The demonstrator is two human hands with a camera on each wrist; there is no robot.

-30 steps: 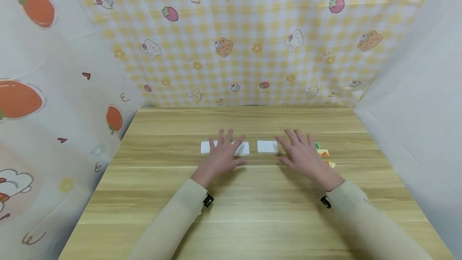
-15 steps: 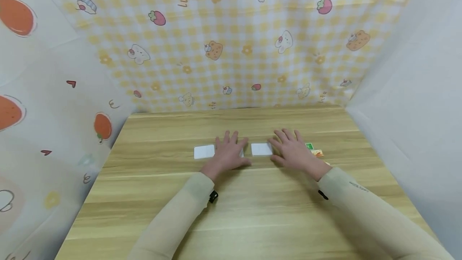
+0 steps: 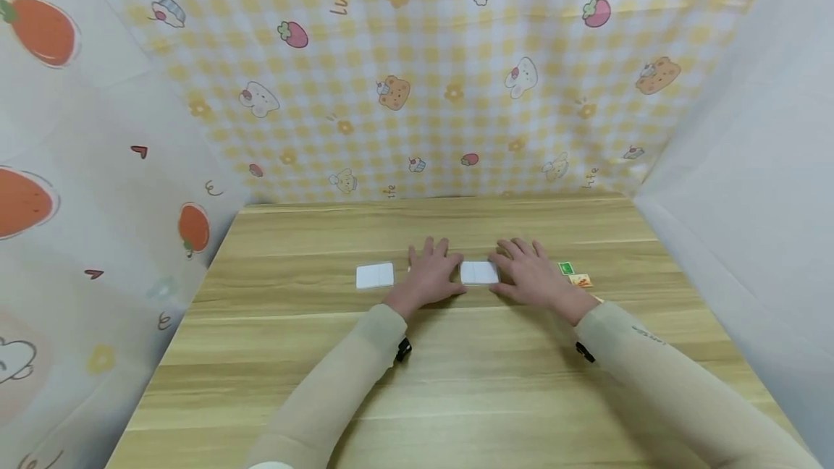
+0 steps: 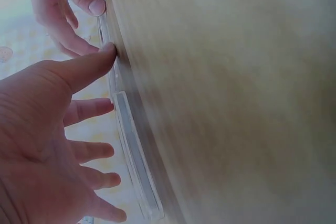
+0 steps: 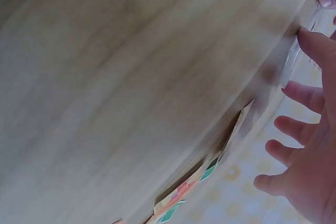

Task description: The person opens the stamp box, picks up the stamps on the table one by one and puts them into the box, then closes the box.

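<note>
My left hand (image 3: pixel 431 273) and right hand (image 3: pixel 529 277) reach over the table with fingers spread. Between them lies a flat white rectangular case (image 3: pixel 478 273). Left thumb and index finger are at its left end, right thumb and index finger at its right end; whether they press on it is hard to tell. Beneath the left hand lies a second flat case, mostly covered in the head view; its clear-edged side (image 4: pixel 137 156) shows in the left wrist view. A third white case (image 3: pixel 374 276) sits apart, to the left.
Small colourful cards lie right of the right hand: a green one (image 3: pixel 566 268), an orange-yellow one (image 3: pixel 580 281) and another partly hidden by the wrist. The wooden table (image 3: pixel 456 396) meets a yellow checked curtain (image 3: pixel 430 129) behind, with white cloth (image 3: pixel 749 165) at the right.
My left hand has moved right, from over the left cases to the left end of the case between the hands. The right hand has closed in on its right end. The view has shifted slightly.
</note>
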